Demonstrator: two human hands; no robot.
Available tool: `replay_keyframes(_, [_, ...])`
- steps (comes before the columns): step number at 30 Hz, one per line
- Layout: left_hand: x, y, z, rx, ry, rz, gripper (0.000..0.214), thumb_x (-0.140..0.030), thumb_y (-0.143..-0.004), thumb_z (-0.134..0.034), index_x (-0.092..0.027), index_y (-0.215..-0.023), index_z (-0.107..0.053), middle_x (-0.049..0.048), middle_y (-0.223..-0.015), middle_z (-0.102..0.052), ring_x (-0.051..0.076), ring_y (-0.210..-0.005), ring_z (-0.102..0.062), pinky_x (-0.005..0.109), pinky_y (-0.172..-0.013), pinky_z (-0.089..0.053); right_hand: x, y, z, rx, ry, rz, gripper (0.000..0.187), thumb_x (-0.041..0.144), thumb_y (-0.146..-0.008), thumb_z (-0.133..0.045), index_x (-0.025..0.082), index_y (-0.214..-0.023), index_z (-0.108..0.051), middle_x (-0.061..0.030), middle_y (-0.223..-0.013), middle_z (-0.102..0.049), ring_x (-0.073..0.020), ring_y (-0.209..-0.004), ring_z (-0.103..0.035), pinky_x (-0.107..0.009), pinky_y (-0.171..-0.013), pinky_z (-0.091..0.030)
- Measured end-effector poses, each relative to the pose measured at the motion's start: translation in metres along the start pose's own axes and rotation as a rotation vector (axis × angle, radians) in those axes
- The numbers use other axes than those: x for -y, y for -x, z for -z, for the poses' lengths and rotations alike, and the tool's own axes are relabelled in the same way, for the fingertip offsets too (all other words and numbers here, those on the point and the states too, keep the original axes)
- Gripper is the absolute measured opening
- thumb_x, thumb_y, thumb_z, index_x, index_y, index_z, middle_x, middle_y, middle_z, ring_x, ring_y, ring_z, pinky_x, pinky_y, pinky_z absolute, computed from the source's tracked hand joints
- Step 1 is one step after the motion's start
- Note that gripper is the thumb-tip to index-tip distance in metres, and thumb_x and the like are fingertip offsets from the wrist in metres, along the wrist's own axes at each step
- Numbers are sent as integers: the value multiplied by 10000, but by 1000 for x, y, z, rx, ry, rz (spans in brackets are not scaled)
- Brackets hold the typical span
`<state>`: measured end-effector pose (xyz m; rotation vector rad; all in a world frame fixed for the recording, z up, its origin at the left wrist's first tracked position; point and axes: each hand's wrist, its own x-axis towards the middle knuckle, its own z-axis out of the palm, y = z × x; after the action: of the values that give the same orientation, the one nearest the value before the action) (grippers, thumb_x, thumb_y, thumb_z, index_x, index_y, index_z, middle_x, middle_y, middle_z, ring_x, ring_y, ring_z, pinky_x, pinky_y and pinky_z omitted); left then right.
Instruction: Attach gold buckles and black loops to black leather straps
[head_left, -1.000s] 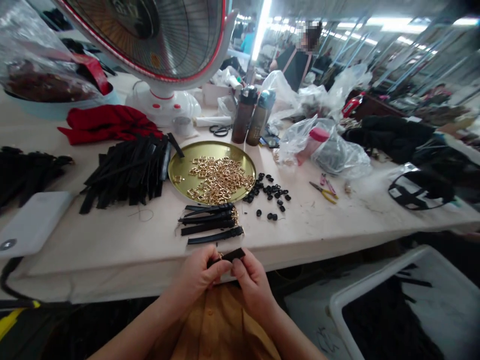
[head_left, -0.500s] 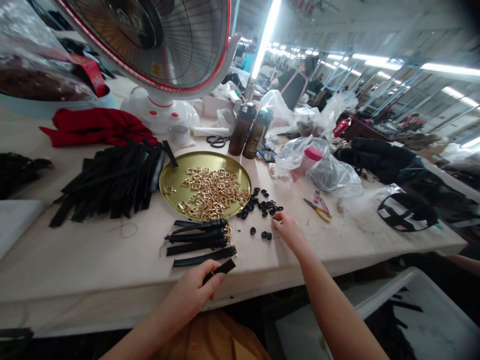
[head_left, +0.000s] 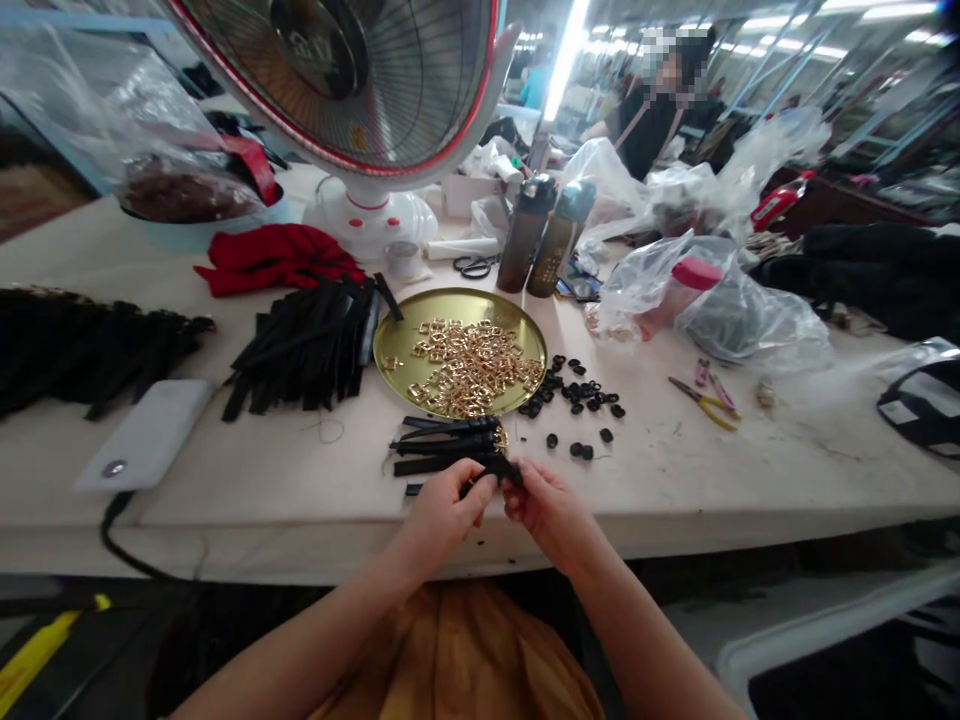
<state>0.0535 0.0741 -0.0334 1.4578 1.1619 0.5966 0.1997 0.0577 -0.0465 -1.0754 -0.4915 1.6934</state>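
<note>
From my remote seat, I look down through the head camera at two bare hands above the front part of a pale table (head_left: 645, 490). A short black strap (head_left: 501, 466) spans the gap between them. The left hand (head_left: 450, 500) grasps it between thumb and fingers; the right hand (head_left: 555, 508) pinches its dark end in its fingertips. Whether a small loop sits in that pinch I cannot tell.

I judge the slip risk greatest at the right: a weak pinch on so small an end could let it spring away. Should the left thumb loosen, the strap could twist. Worked this low, it could also snag the buckled straps (head_left: 442, 442) lying just beyond and drag them askew.

The strap's long axis runs roughly sideways, near parallel to the table's front edge, its visible end pointing right, into the right fingertips.
</note>
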Motion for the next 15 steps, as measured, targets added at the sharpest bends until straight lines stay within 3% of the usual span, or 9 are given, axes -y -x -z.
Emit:
replay_keyframes(7, [12,19,5,-92,-138,-24,297,-420,-823,-390,-173,-763,-542,-56,-513,-473,82,-468,-428,184,-476,-315,-27,8,-12,-17,-33,13,272,409,-647,-675,163,-625,-562,55,-500,-481,-44,-407,-377,-174,-393,-308])
replay_keyframes(12, [14,25,3,-98,-250,-46,268,-393,-818,-402,-189,-785,-572,-43,-569,-515,94,-522,-461,191,-491,-310,-25,18,-12,-21,36,28,318,444,-698,-616,154,-827,-633,22,-600,-540,-55,-467,-435,-185,-436,-359])
replay_keyframes(15, [15,27,2,-87,-242,-42,264,-393,-811,-407,-188,-795,-573,-44,-561,-509,93,-516,-459,190,-488,-311,-24,20,-11,-18,50,-10,302,401,-668,-659,153,-839,-651,31,-587,-520,-38,-460,-414,-169,-431,-345])
